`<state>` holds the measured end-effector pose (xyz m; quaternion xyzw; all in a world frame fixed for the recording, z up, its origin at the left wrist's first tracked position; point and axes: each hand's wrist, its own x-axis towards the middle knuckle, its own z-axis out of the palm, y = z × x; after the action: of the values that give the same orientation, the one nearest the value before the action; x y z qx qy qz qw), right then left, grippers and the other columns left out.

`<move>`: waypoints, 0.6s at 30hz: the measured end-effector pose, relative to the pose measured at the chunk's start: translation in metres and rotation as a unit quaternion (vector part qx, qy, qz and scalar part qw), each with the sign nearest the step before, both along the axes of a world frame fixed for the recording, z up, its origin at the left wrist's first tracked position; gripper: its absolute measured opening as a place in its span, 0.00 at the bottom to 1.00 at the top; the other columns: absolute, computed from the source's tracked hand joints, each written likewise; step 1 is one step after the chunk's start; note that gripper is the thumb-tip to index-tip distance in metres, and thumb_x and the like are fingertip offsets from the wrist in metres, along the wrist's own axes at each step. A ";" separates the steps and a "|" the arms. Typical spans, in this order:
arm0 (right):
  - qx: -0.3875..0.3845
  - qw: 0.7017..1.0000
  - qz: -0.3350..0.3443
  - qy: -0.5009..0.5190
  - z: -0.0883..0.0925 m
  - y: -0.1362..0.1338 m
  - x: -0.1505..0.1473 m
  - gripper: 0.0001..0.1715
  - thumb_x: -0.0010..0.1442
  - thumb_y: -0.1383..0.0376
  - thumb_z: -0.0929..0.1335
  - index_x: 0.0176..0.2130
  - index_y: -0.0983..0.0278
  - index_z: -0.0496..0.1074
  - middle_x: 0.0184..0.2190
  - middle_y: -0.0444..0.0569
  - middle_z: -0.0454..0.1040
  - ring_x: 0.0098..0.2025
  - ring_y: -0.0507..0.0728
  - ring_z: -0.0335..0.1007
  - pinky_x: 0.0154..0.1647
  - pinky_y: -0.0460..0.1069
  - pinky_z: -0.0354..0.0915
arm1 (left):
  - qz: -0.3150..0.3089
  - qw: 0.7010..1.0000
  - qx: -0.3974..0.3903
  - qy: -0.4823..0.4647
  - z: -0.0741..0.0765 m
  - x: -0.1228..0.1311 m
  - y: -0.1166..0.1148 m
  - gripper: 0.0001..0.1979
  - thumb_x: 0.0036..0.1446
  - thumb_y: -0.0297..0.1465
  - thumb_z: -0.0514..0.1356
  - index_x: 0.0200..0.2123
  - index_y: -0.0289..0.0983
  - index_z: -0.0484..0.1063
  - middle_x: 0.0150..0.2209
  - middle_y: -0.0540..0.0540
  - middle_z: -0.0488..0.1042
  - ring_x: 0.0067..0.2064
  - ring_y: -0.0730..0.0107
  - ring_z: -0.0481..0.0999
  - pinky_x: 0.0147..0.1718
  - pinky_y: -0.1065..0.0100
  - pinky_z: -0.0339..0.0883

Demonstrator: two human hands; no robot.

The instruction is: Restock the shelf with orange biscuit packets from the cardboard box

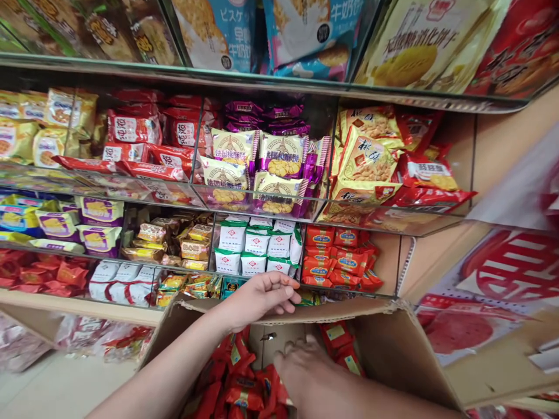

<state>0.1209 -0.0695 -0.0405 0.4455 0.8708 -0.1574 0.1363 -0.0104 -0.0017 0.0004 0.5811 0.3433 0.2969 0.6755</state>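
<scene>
An open cardboard box (pixel 386 343) stands close in front of me, with many red snack packets (pixel 244 393) loose in it. Above its far edge is my left hand (pixel 264 297), fingers loosely bent and holding nothing I can see. My right hand (pixel 301 366) reaches down into the box among the packets. Its fingers are blurred and partly hidden, so a grip does not show. On the low shelf beyond the box, similar red packets (pixel 340 259) are stacked beside white-and-green packets (pixel 253 247).
Shelves with clear front guards (pixel 262 203) face me, filled with purple-and-cream biscuit packets (pixel 282 154), yellow packets (pixel 369 154) and red packs (pixel 135 128). Larger bags (pixel 213 35) fill the shelf above. A printed plastic bag (pixel 502 273) is at the right. Bagged goods (pixel 100 337) lie below left.
</scene>
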 end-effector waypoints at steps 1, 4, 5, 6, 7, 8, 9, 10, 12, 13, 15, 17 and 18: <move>-0.029 0.997 0.010 0.065 0.023 -0.007 0.008 0.31 0.39 0.66 0.71 0.45 0.66 0.67 0.40 0.57 0.73 0.42 0.63 0.68 0.42 0.55 0.63 | 0.004 1.000 -0.011 -0.010 0.000 -0.001 0.000 0.16 0.48 0.39 0.61 0.36 0.33 0.68 0.33 0.44 0.75 0.30 0.74 0.73 0.29 0.73 0.61; -0.007 0.973 -0.041 0.225 0.078 -0.014 0.034 0.37 0.45 0.63 0.68 0.54 0.54 0.57 0.49 0.48 0.67 0.46 0.59 0.66 0.43 0.50 0.64 | 0.015 0.998 -0.050 -0.046 0.000 -0.002 0.000 0.18 0.50 0.43 0.58 0.36 0.33 0.69 0.32 0.44 0.75 0.27 0.75 0.72 0.25 0.74 0.60; 0.034 0.965 -0.057 0.255 0.088 -0.012 0.040 0.39 0.46 0.64 0.67 0.56 0.53 0.53 0.51 0.47 0.65 0.48 0.58 0.65 0.45 0.50 0.63 | 0.013 0.996 -0.059 -0.060 0.001 -0.002 0.000 0.20 0.51 0.45 0.56 0.36 0.33 0.69 0.31 0.44 0.74 0.26 0.75 0.71 0.24 0.74 0.60; 0.085 0.955 -0.074 0.274 0.092 -0.007 0.045 0.39 0.47 0.65 0.66 0.57 0.53 0.51 0.52 0.48 0.63 0.50 0.58 0.63 0.47 0.51 0.62 | 0.007 0.995 -0.061 -0.074 0.002 -0.002 -0.001 0.22 0.51 0.47 0.54 0.34 0.32 0.69 0.29 0.45 0.74 0.25 0.76 0.70 0.24 0.74 0.60; 0.136 0.945 -0.085 0.284 0.093 0.000 0.048 0.39 0.48 0.66 0.65 0.57 0.56 0.51 0.52 0.49 0.63 0.50 0.58 0.62 0.48 0.52 0.61 | -0.002 0.995 -0.054 -0.086 0.002 -0.002 -0.002 0.24 0.52 0.49 0.52 0.33 0.31 0.70 0.27 0.45 0.73 0.25 0.75 0.70 0.24 0.74 0.60; 0.178 0.937 -0.088 0.288 0.089 0.007 0.049 0.38 0.48 0.68 0.65 0.57 0.59 0.51 0.51 0.51 0.63 0.51 0.59 0.61 0.49 0.53 0.61 | -0.016 0.995 -0.038 -0.092 0.003 -0.002 -0.003 0.25 0.51 0.50 0.52 0.32 0.31 0.70 0.26 0.45 0.72 0.26 0.74 0.71 0.24 0.74 0.60; 0.212 0.929 -0.086 0.290 0.084 0.014 0.050 0.38 0.48 0.69 0.64 0.57 0.61 0.51 0.50 0.53 0.63 0.51 0.59 0.60 0.49 0.54 0.61 | -0.031 0.995 -0.015 -0.089 0.004 -0.002 -0.004 0.24 0.50 0.49 0.54 0.33 0.32 0.69 0.26 0.45 0.72 0.27 0.73 0.71 0.25 0.74 0.61; 0.235 0.923 -0.080 0.294 0.077 0.021 0.049 0.37 0.48 0.70 0.64 0.57 0.63 0.52 0.49 0.54 0.64 0.51 0.59 0.59 0.50 0.54 0.60 | -0.042 0.996 0.009 -0.078 0.004 -0.002 -0.005 0.22 0.48 0.47 0.57 0.34 0.33 0.68 0.27 0.46 0.73 0.28 0.73 0.72 0.26 0.74 0.61; 0.257 0.913 -0.068 0.308 0.063 0.032 0.048 0.34 0.49 0.70 0.64 0.56 0.65 0.53 0.48 0.54 0.64 0.52 0.59 0.57 0.51 0.55 0.59 | -0.043 0.997 0.043 -0.047 0.004 -0.001 -0.005 0.18 0.47 0.41 0.61 0.37 0.34 0.67 0.28 0.47 0.73 0.29 0.72 0.73 0.27 0.74 0.62; 0.262 0.909 -0.071 0.318 0.057 0.035 0.048 0.32 0.50 0.70 0.64 0.55 0.64 0.54 0.49 0.54 0.64 0.53 0.59 0.57 0.51 0.55 0.59 | -0.034 0.997 0.051 -0.037 0.004 0.000 -0.006 0.17 0.47 0.38 0.62 0.37 0.35 0.66 0.28 0.47 0.74 0.29 0.73 0.73 0.27 0.74 0.62; 0.260 0.897 -0.094 0.345 0.049 0.038 0.050 0.26 0.54 0.67 0.64 0.53 0.64 0.57 0.49 0.53 0.64 0.52 0.59 0.58 0.51 0.55 0.60 | -0.008 0.998 0.058 -0.036 0.004 0.001 -0.006 0.13 0.48 0.35 0.62 0.35 0.34 0.67 0.27 0.48 0.73 0.29 0.74 0.72 0.28 0.73 0.63; 0.247 0.886 -0.116 0.374 0.046 0.038 0.054 0.20 0.55 0.64 0.63 0.49 0.63 0.61 0.46 0.52 0.67 0.48 0.57 0.64 0.46 0.53 0.64 | 0.016 0.997 0.060 -0.052 0.004 0.002 -0.006 0.13 0.46 0.32 0.63 0.35 0.33 0.68 0.27 0.48 0.73 0.29 0.74 0.71 0.30 0.72 0.63; 0.245 0.880 -0.120 0.389 0.046 0.038 0.056 0.17 0.56 0.64 0.63 0.47 0.62 0.63 0.43 0.51 0.69 0.45 0.56 0.66 0.44 0.52 0.66 | 0.026 0.996 0.056 -0.066 0.004 0.002 -0.006 0.14 0.45 0.31 0.65 0.36 0.33 0.69 0.29 0.48 0.73 0.30 0.74 0.71 0.31 0.72 0.64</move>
<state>0.1773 -0.0314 0.0052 0.4691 0.8042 -0.1149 -0.3464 -0.0082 -0.0077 0.0048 0.5883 0.2956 0.3708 0.6550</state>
